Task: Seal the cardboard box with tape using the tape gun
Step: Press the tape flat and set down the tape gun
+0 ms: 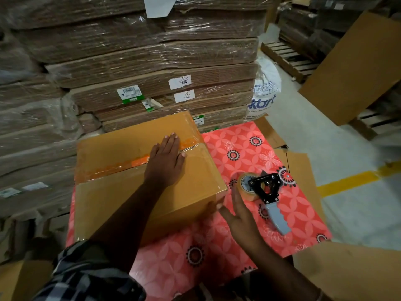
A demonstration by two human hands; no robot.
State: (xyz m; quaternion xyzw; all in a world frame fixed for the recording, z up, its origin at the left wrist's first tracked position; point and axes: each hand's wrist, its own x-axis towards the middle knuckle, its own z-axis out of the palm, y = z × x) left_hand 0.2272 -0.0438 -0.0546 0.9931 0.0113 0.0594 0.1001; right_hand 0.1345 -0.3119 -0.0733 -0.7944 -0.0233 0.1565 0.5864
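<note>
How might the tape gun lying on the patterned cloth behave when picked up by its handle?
The tape gun probably feels front-heavy, since the roll sits far from the grey handle. The ridged handle likely resists slipping. Lying flat, it seems unlikely to roll.

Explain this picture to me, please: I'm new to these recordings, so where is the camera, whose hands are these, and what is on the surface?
There is no machine here. The single picture comes from a camera worn on a person's head, looking down at their own bare hands. The left hand lies flat on the cardboard box, over the orange tape along its top seam. The right hand is open beside the box's near corner, holding nothing. The tape gun lies just beyond it on the pink flowered tablecloth, ungripped. Behind stand wrapped stacks of flattened cardboard.
</note>
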